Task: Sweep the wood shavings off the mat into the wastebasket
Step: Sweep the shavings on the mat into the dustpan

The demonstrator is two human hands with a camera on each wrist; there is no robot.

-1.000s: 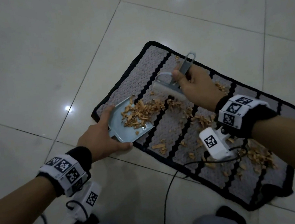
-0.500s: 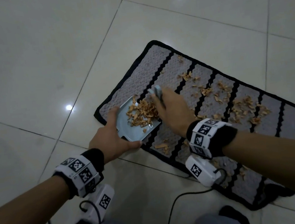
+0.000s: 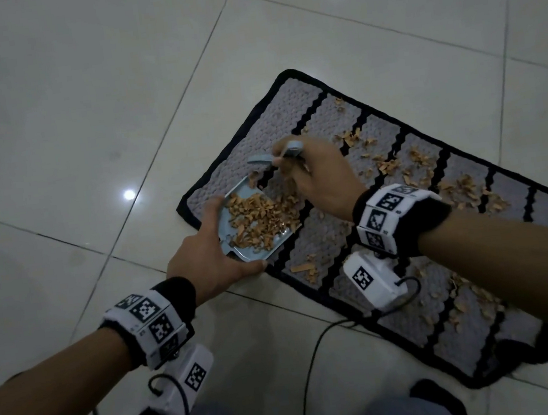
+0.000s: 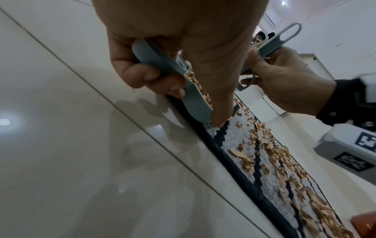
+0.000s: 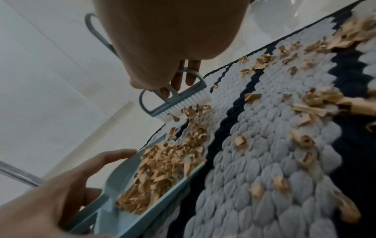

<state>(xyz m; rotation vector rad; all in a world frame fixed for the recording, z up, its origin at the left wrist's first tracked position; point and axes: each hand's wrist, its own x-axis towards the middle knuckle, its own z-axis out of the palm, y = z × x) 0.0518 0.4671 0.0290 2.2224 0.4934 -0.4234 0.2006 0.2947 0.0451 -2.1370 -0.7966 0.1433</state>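
Left hand [image 3: 208,260] grips the small blue-grey dustpan [image 3: 225,230] at its rear: thumb laid along the pan's outer side wall, fingers curled under the handle end, as the left wrist view shows [image 4: 154,77]. The pan sits tilted at the near-left corner of the mat [image 3: 288,109], front lip on the mat's surface, rear end over the black border and the tile floor [image 3: 79,93].

Pan holds a heap of wood shavings [image 3: 260,219]; the pile reaches up to the open lip and lies just ahead of the left thumb, not touching it as far as the head view shows.

Right hand [image 3: 321,181] holds the hand brush [image 5: 175,99] by its handle, fingers curled round it; the looped handle end sticks out past the knuckles [image 4: 289,33]. The white bristles [image 5: 183,106] are angled down at the mat just beyond the pan's lip, with a few shavings right against them. Whether the bristles touch the mat cannot be told.

Mat: grey knobbly weave with black zigzag stripes and black edging. Loose shavings lie scattered across its middle and right parts, well away from both hands, with a small cluster near the mat's front edge beside the pan.

An orange ribbed object [image 4: 364,223] shows at the edge of the left wrist view; identity unclear.
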